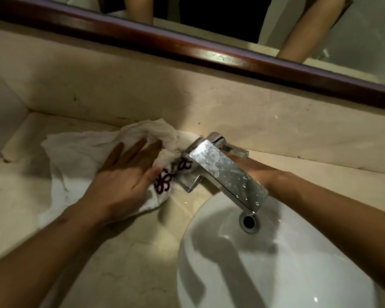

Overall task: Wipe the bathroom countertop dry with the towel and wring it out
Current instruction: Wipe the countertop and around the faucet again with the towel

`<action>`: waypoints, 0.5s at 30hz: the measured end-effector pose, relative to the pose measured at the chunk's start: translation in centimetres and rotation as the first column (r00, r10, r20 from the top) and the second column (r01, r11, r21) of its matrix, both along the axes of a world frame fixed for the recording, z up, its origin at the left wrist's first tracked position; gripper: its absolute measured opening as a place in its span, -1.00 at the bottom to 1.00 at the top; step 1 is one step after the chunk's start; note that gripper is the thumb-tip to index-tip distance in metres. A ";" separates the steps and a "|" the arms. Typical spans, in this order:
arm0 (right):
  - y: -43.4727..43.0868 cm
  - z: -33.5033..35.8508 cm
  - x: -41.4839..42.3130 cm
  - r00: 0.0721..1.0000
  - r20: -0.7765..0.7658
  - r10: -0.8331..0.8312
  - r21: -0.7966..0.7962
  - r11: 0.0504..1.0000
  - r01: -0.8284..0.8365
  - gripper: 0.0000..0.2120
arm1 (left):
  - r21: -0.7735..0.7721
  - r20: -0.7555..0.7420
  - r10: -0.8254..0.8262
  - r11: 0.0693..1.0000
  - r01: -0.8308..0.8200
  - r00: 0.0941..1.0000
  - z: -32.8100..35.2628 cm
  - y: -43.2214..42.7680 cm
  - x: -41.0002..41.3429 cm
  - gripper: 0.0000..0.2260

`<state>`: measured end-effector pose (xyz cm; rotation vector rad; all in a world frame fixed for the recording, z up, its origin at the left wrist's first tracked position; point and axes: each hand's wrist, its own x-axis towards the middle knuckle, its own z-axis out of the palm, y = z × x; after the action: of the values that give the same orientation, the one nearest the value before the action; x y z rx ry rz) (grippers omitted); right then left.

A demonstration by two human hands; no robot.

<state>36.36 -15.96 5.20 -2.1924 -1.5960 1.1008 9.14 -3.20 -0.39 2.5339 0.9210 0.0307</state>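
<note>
A white towel (76, 152) with dark red flower motifs lies crumpled on the beige marble countertop (20, 207), left of the faucet and reaching behind it. My left hand (125, 174) presses flat on the towel, fingers spread, thumb by the flower print. My right hand (251, 170) reaches behind the chrome faucet (222, 172); the faucet hides its fingers, so I cannot tell whether they hold the towel's end.
A white basin (276, 263) with its drain (249, 222) sits at the lower right under the spout. A marble backsplash (187, 103) and a dark wooden mirror frame (187, 45) run behind. A wall closes the left end.
</note>
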 end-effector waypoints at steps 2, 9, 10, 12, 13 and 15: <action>0.2 0.8 -0.7 1.000 0.003 -0.006 -0.109 0.994 0.007 0.04 | 0.046 -0.038 0.014 0.999 -0.012 0.999 0.0 0.0 -1.6 -0.28; -3.1 3.4 1.0 0.998 -0.011 -0.060 -0.008 0.998 0.060 -0.46 | 0.118 -0.067 0.064 0.992 -0.056 0.996 -0.6 -1.1 -5.9 -0.36; -4.3 3.6 1.6 0.997 -0.052 -0.057 0.045 0.997 0.060 -0.48 | 0.123 -0.057 0.072 0.990 -0.065 0.996 -0.6 -1.2 -5.8 -0.34; -7.0 4.7 2.4 0.961 -0.202 -0.189 0.243 0.941 0.237 -0.45 | 0.158 -0.082 0.078 0.985 -0.064 0.994 -0.6 -1.4 -5.5 -0.33; -8.3 5.5 2.3 0.926 -0.256 -0.276 0.339 0.872 0.353 -0.45 | 0.181 -0.105 0.075 0.982 -0.055 0.992 -0.7 -1.4 -5.3 -0.33; -10.2 7.8 0.6 0.904 -0.286 -0.317 0.483 0.768 0.421 -0.63 | 0.216 -0.149 0.083 0.975 -0.050 0.985 -0.9 -1.7 -5.3 -0.35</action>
<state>36.93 -26.12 12.99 -1.8410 -1.1317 0.6183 3.79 -4.89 -1.24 2.7313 1.1181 -0.0539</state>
